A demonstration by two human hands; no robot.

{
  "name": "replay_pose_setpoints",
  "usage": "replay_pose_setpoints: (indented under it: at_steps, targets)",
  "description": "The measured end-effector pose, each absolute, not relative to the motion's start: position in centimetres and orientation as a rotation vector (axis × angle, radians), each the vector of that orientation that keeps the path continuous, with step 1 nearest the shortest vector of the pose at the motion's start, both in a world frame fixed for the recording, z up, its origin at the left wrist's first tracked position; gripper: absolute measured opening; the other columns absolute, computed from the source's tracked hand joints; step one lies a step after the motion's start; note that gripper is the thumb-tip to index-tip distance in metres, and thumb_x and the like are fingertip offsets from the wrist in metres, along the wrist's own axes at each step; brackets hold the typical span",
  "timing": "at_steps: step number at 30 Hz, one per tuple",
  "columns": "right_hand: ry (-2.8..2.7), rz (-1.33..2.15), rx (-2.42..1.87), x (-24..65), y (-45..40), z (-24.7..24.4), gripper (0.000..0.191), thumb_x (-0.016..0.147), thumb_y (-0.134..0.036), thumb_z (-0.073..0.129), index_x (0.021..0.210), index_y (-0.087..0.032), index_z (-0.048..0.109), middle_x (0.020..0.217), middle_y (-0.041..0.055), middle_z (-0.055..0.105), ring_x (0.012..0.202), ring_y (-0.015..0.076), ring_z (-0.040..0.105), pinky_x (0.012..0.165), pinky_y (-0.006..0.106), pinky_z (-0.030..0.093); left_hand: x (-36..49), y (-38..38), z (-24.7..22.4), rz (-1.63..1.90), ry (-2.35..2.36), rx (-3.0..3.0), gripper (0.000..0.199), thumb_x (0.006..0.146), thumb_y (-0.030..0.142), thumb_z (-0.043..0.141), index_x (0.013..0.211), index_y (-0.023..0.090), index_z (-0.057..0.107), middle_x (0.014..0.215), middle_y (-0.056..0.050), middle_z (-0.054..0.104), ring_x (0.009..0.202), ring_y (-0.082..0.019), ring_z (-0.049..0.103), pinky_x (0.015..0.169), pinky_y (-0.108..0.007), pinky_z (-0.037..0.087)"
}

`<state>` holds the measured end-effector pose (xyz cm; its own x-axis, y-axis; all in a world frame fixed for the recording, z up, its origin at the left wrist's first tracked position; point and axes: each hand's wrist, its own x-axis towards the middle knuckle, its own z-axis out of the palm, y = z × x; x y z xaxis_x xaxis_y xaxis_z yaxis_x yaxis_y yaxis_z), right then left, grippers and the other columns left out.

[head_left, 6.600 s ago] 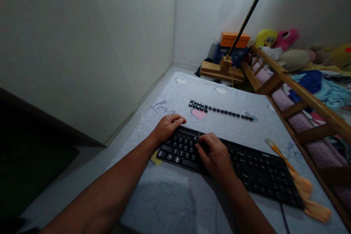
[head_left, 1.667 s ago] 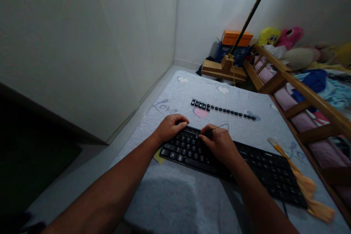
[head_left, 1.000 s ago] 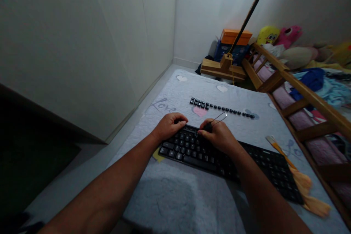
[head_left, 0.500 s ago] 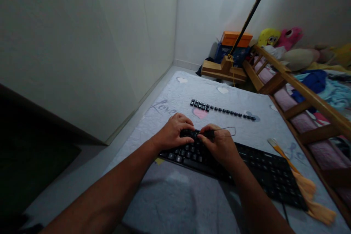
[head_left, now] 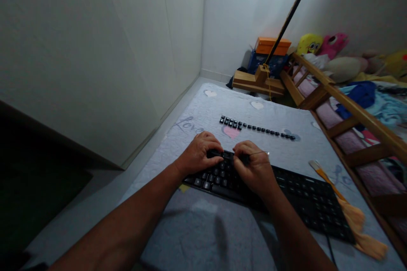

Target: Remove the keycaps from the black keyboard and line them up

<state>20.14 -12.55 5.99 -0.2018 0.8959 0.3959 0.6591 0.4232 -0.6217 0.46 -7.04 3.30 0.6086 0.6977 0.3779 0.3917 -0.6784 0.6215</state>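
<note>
The left hand (head_left: 202, 152) is showing the plainest change: it is no longer sitting along the far edge at the left end of the keyboard (head_left: 305, 190), as a second ago, but is reaching in over the keyboard's far rows, its thumb and fingers curving narrowly toward each other. Whether they are pinching a key or only hovering over one, I cannot tell. The right hand (head_left: 256, 167) is gripping a wire-looped tool (head_left: 245, 159) over the keyboard's left half, and the tool's thin wire loop (head_left: 268, 153) is pointing toward the keyboard's right end, lying flatter than a second ago. Between the two sets of fingertips a small gap is showing, slightly wider than half a second ago.

For the work, this is probably meaning that both hands are attending to one spot of the keyboard, the left perhaps helping the tool with bare fingers. The loose keycaps (head_left: 258, 129) are keeping their lined-up arrangement beyond the keyboard's far edge, so no new one seems to be joining them. The keyboard is resting on the cloth-covered surface (head_left: 273, 110), while a brush (head_left: 321, 172) and an orange cloth (head_left: 356, 216) are lying beside its right end, untouched.
</note>
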Motion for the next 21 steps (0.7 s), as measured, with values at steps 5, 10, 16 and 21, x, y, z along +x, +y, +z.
replay_pose_setpoints:
  at_steps: [5, 10, 16, 21]
  targets:
    - [-1.958, 0.440, -1.332, 20.1, -12.5, 6.1, 0.026, 0.077, -0.005, 0.047, 0.086, -0.019, 0.067, 0.093, 0.0062, 0.057, 0.089, 0.0178, 0.057, 0.082, 0.032, 0.047, 0.5, -7.0, 3.2, 0.928, 0.819, 2.311, 0.013, 0.078, 0.028, 0.071, 0.089, 0.021, 0.070, 0.091, -0.002, 0.070, 0.097, -0.020, 0.055, 0.094, -0.038, 0.038]
    - [-2.073, 0.469, -1.459, 19.9, -12.2, 5.9, 0.024, 0.081, -0.015, 0.059, 0.104, -0.020, 0.065, 0.098, 0.0057, 0.054, 0.088, 0.0181, 0.056, 0.081, 0.033, 0.048, 0.4, -7.0, 3.0, 0.970, 0.804, 2.265, 0.014, 0.077, 0.029, 0.072, 0.089, 0.021, 0.071, 0.090, -0.002, 0.070, 0.097, -0.020, 0.054, 0.092, -0.037, 0.040]
    - [-2.125, 0.483, -1.533, 19.7, -12.0, 5.8, 0.015, 0.083, -0.015, 0.059, 0.094, -0.021, 0.066, 0.090, 0.0031, 0.055, 0.084, 0.0166, 0.056, 0.078, 0.030, 0.047, 0.5, -7.2, 3.2, 0.962, 0.809, 2.230, 0.014, 0.078, 0.028, 0.071, 0.091, 0.022, 0.071, 0.089, -0.003, 0.069, 0.097, -0.020, 0.054, 0.092, -0.037, 0.041]
    - [-2.073, 0.326, -1.578, 22.1, -9.8, 5.5, 0.015, 0.081, -0.016, 0.061, 0.094, -0.019, 0.067, 0.091, 0.0040, 0.058, 0.083, 0.0167, 0.058, 0.077, 0.029, 0.046, -0.2, -6.8, 3.1, 1.020, 0.982, 2.185, 0.023, 0.078, 0.034, 0.070, 0.097, 0.022, 0.069, 0.099, -0.005, 0.068, 0.102, -0.022, 0.054, 0.094, -0.039, 0.041]
